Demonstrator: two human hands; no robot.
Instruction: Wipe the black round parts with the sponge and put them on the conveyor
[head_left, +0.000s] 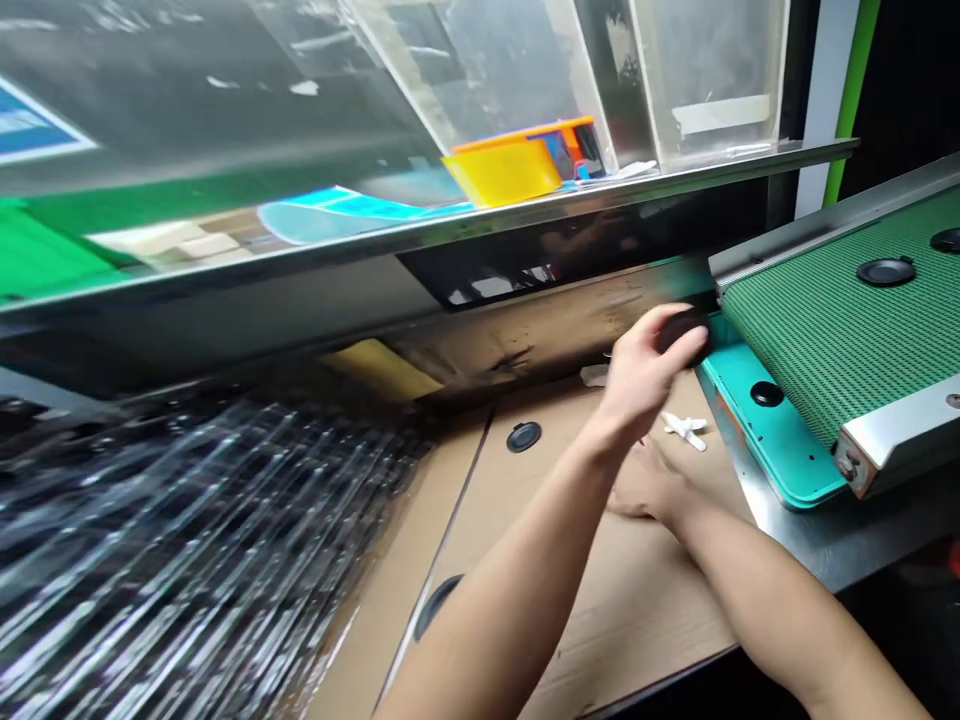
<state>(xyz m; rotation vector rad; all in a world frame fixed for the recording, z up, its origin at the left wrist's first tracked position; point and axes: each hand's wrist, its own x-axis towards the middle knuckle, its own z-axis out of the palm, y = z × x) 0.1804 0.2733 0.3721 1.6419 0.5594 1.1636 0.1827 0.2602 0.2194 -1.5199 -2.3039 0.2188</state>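
Observation:
My left hand (641,370) grips a black round lid (684,332) at the near end of the green conveyor belt (810,310), above the corner of a teal tray (814,470). Behind my left forearm, my right hand (645,485) is low over the cardboard sheet (637,620); its fingers are mostly hidden. A black lid (523,436) lies flat on the cardboard to the left of my hands. Another dark lid (435,607) is partly covered by my left forearm. Small white plastic pieces (686,430) lie just right of my hands.
On the left stand blurred rows of clear plastic trays (187,530). One black piece (766,393) sits in the teal tray, and a black lid (886,271) rides on the belt. A metal shelf (337,250) at the back bears a yellow container (502,172) and a green bin (52,250).

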